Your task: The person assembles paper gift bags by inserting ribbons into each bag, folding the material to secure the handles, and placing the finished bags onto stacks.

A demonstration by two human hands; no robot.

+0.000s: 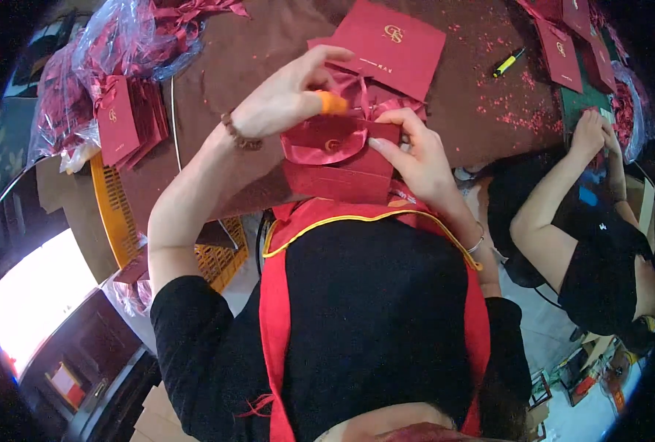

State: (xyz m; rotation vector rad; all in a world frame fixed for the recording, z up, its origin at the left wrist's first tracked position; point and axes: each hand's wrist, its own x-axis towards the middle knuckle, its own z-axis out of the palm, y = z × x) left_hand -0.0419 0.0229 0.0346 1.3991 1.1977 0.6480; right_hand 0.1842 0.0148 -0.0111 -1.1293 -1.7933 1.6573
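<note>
In front of me stands a dark red gift bag [342, 173] with a pink-red satin ribbon [327, 153] looped across its upper front and small gold lettering. My right hand [419, 158] pinches the bag's upper right edge between thumb and fingers. Above the bag's left side hovers my left hand [287, 92], its forefinger stretched out and its thumb apart from the fingers. A blurred orange cover [333, 103] seems to sit on that thumb's end. More ribbon [361, 92] runs up behind the bag, next to a large flat dark red bag [394, 48].
Finished-looking red bags [125, 121] stand at the left beside plastic-wrapped red bundles [121, 44]. A yellow cutter or marker [508, 63] lies among red scraps [523, 110] on the brown tabletop [232, 44]. At right, a co-worker's hands [591, 136] work near more bags. Yellow crates [114, 210] stand below.
</note>
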